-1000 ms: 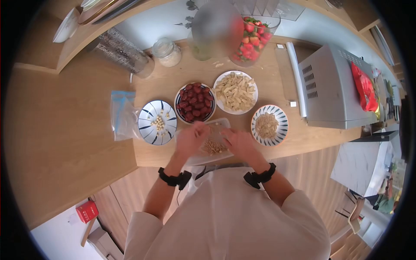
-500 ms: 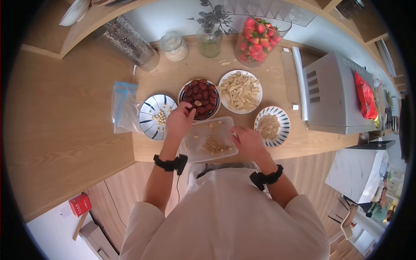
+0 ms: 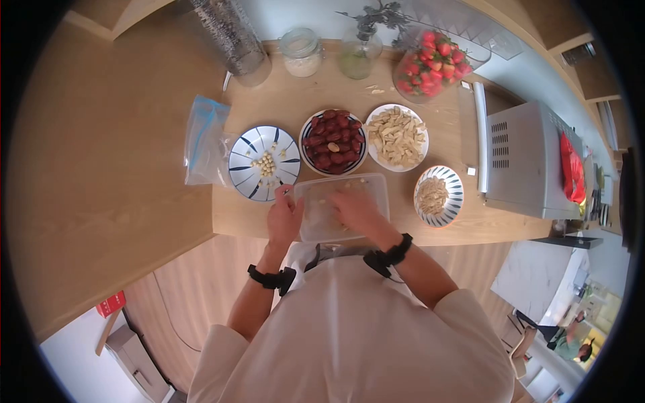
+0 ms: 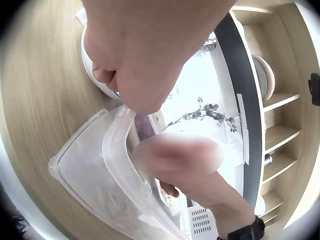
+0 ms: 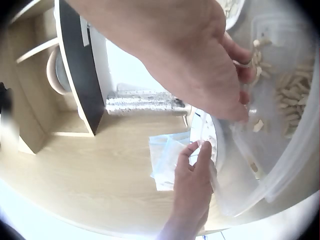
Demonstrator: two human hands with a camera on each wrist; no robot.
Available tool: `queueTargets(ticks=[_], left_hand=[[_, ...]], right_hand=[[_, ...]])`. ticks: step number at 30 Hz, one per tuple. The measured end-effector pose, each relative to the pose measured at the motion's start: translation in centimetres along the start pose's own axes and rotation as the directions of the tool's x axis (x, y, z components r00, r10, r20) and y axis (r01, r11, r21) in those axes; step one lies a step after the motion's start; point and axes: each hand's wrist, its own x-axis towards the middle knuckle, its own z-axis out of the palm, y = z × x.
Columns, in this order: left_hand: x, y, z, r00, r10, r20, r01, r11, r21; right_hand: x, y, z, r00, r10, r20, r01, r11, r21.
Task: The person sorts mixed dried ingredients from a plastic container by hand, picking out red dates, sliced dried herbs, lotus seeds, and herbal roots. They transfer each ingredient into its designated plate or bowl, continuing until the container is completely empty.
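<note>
A clear plastic container [image 3: 316,230] sits near the counter's front edge, with slender light-brown pieces [image 5: 295,97] inside it. My left hand [image 3: 285,218] is at its left rim, thumb and forefinger pinching the edge in the right wrist view. My right hand [image 3: 359,213] reaches down into the container, fingers bent and spread apart from the thumb. Its fingertips are right beside a few pale pieces [image 5: 258,65]. Behind the container is a plate of red dates [image 3: 326,161], and one pale oval piece [image 3: 333,147] lies on top of them.
Around the container stand a plate of pale round seeds [image 3: 266,164], a plate of dried pale slices [image 3: 396,138] and a bowl of light flakes [image 3: 433,195]. A zip bag [image 3: 207,144] lies left. Jars and strawberries [image 3: 433,67] line the back; a silver appliance [image 3: 527,161] stands right.
My left hand has moved from over the container to the date plate, then down to the container's left rim. My right hand has gone from the right rim into the container. The head view has shifted.
</note>
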Motion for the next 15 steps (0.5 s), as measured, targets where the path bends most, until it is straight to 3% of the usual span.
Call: queueTargets(ticks=[2,8,11,15], left_hand=[[0.1,-0.3,0.2,1.000,0.027,0.001,-0.027,1.000,-0.007],[0.1,-0.7,0.6,0.999,0.048,-0.005,-0.048,0.999,0.002],[0.2,-0.7,0.9,0.999,0.048,-0.017,-0.049,0.999,-0.023],[0.4,-0.4,0.5,0.998,-0.017,0.058,0.018,0.999,-0.027]], right_hand=[[1.9,-0.3,1.6,0.997,0.030,0.072,-0.019,0.990,-0.142],[3.9,-0.4,4.9,0.984,0.145,0.107,-0.099,0.931,-0.352],[3.4,0.0,4.9,0.988,0.102,0.116,-0.041,0.898,-0.438],[2.1,-1.5,0.7,0.987,0.093,0.131,-0.051,0.955,-0.291]])
